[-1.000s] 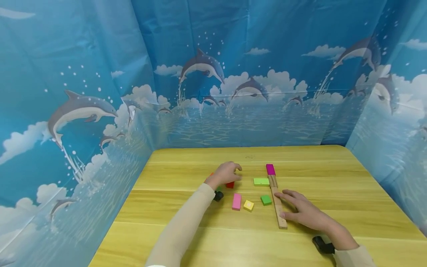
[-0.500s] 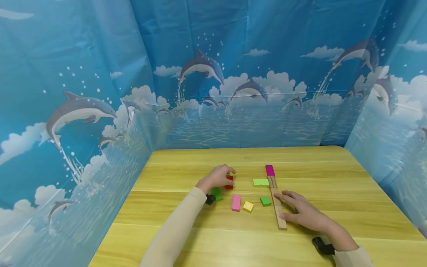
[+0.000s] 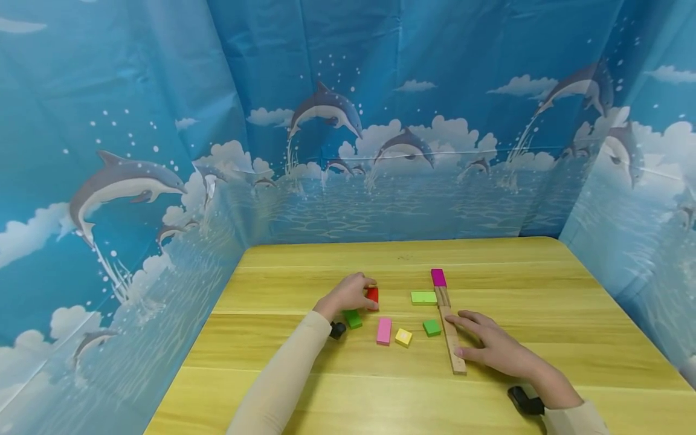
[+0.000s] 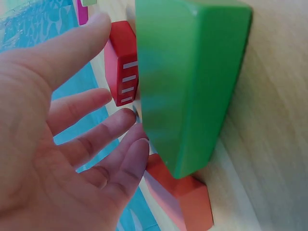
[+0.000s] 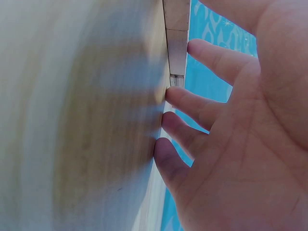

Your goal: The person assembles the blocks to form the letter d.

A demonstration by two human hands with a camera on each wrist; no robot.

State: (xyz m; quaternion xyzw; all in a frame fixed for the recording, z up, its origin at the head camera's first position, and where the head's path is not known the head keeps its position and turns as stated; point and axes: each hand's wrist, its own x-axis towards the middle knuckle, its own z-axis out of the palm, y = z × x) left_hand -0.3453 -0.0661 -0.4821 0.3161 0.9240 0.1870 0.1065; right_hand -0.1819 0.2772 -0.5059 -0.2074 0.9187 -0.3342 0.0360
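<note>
My left hand (image 3: 350,293) is at a red block (image 3: 373,295), its thumb at one end and its index finger at the other. White stripes mark one side of this red block (image 4: 126,79) in the left wrist view. My right hand (image 3: 495,344) rests beside a line of pale wooden blocks (image 3: 452,341), thumb and fingertips on its right side. The fingers of the right hand (image 5: 226,115) are spread and fairly straight in the right wrist view. A magenta block (image 3: 438,278) lies at the far end of that line, with a light green block (image 3: 423,298) against its left side.
A green block (image 3: 353,319) lies just under the left wrist, and an orange-red block (image 4: 180,192) lies close to it. Pink (image 3: 383,331), yellow (image 3: 403,337) and small green (image 3: 432,328) blocks lie between the hands. A dolphin-printed curtain (image 3: 348,205) surrounds the yellow table (image 3: 304,260).
My left hand has drawn back left and nearer to me, its thumb and index finger coming to the red block's ends. The green block by the wrist has become visible. The right hand stays put.
</note>
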